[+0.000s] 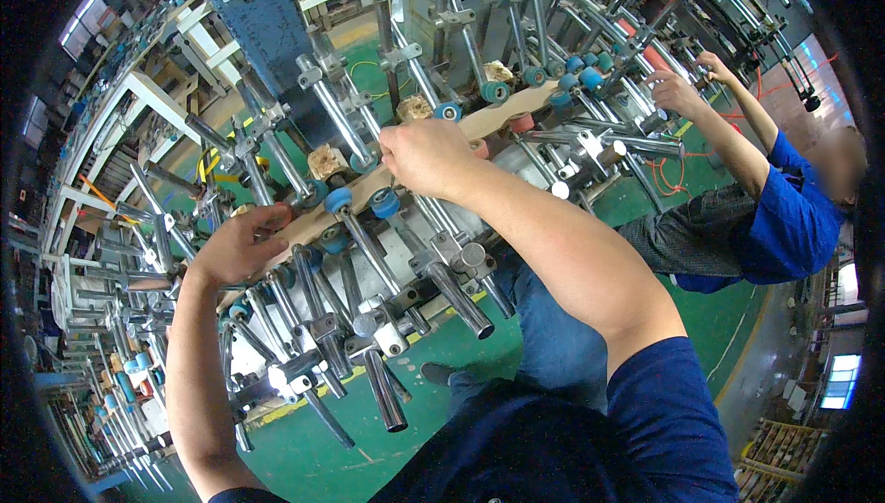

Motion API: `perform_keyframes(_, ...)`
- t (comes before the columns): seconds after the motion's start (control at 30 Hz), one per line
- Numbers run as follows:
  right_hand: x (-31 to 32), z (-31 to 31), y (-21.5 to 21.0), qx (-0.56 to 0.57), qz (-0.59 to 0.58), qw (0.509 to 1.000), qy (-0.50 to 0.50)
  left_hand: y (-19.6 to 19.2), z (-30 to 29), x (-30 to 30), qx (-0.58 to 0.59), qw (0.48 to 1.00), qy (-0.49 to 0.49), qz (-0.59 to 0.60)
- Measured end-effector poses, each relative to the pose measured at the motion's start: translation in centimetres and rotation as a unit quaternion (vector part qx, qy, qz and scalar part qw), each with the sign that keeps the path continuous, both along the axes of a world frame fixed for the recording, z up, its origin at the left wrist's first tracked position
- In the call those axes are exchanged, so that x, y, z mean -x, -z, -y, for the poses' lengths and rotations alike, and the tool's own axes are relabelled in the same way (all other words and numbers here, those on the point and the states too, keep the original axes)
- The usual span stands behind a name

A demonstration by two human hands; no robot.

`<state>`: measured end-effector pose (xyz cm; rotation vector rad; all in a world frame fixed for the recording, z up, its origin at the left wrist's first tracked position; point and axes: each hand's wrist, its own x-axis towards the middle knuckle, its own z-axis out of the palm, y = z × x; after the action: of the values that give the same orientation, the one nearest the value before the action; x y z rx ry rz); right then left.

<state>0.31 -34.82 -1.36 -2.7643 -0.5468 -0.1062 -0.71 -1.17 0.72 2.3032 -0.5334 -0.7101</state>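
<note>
Spanning the green floor [710, 328], a long machine [247, 354] is bristling with steel arms [336, 120] along its near and far edges. Toward its right end, a co-worker [797, 222] in blue is standing and reaching in. A tan strip [512, 108] is lying lengthwise along the middle of the machine, between the two rows. The right hand [431, 157] is bending over it, fingertips bunching together at the strip; my view is not showing whether they are clamping it. The left hand [238, 247] is curving over the strip farther left, thumb and forefinger standing apart. Blue rollers [338, 200] and pink rollers [521, 122] are lining its near side, teal rollers [495, 92] its far side. To my judgement, the lining-up is looking well along; how much is remaining I am not making out, as the strip's left end is hiding beyond the hand.
</note>
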Motion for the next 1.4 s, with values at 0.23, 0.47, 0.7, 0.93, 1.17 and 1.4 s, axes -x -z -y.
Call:
perform_keyframes(0.23,-0.1,-0.4,0.8,-0.011,-0.002,1.0,-0.026,0.8,-0.5,-0.1,0.007,1.0,-0.004,-0.001)
perform_keyframes(0.47,-0.4,-0.4,1.6,0.009,0.009,0.999,-0.051,0.7,0.1,-0.2,-0.01,1.0,-0.006,0.005)
perform_keyframes(0.7,-0.4,0.3,1.1,0.033,-0.025,0.998,-0.048,0.8,-0.1,-0.4,0.019,1.0,0.015,0.013)
perform_keyframes(0.93,0.7,-0.8,1.6,-0.031,-0.052,0.993,-0.099,1.5,-0.8,-0.7,-0.133,0.985,0.074,0.085)
perform_keyframes(1.17,1.6,-2.7,1.2,0.034,-0.093,0.99,-0.1,1.0,-2.2,0.1,-0.128,0.982,0.05,0.129)
perform_keyframes(1.4,1.6,-2.5,-1.8,-0.042,-0.122,0.989,-0.067,-0.1,-0.3,-1.3,-0.162,0.985,0.046,0.032)
